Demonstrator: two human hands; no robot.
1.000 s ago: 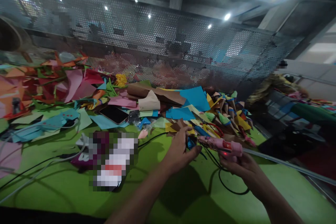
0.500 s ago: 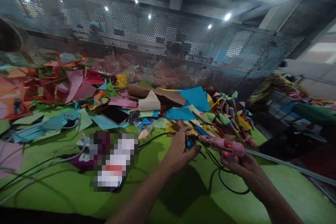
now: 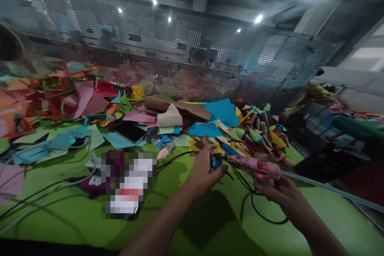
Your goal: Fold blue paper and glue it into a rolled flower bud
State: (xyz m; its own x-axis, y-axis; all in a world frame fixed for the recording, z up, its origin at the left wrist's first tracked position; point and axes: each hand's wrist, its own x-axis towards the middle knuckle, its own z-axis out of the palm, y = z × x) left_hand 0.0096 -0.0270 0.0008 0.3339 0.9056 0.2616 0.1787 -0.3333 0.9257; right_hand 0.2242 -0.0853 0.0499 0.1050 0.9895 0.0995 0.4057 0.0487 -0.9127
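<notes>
A pink glue gun (image 3: 255, 167) is gripped in my right hand (image 3: 277, 192), its nozzle pointing left and a small red light glowing on its side. A clear glue stick (image 3: 330, 188) runs out of its back toward the right. My left hand (image 3: 204, 170) is closed round a brown paper piece (image 3: 205, 143), whose pointed parts stick up past the fingers. Between thumb and fingers shows a blue rolled bit (image 3: 215, 163), partly covered by the hand. The nozzle is a short way right of this blue bit, apart from it.
Colored paper scraps (image 3: 87, 100) are heaped at the back of the green table (image 3: 156, 228). A dark phone (image 3: 129, 131), a blurred-out phone-like slab (image 3: 129, 186) and a purple power strip (image 3: 93, 182) lie left. Red-handled scissors (image 3: 247, 148) and paper cones (image 3: 261, 124) lie right. A black cord (image 3: 267, 218) loops below the glue gun.
The glue gun has shifted slightly right, widening the gap between its nozzle and the blue bit. My left hand has barely moved and keeps its hold.
</notes>
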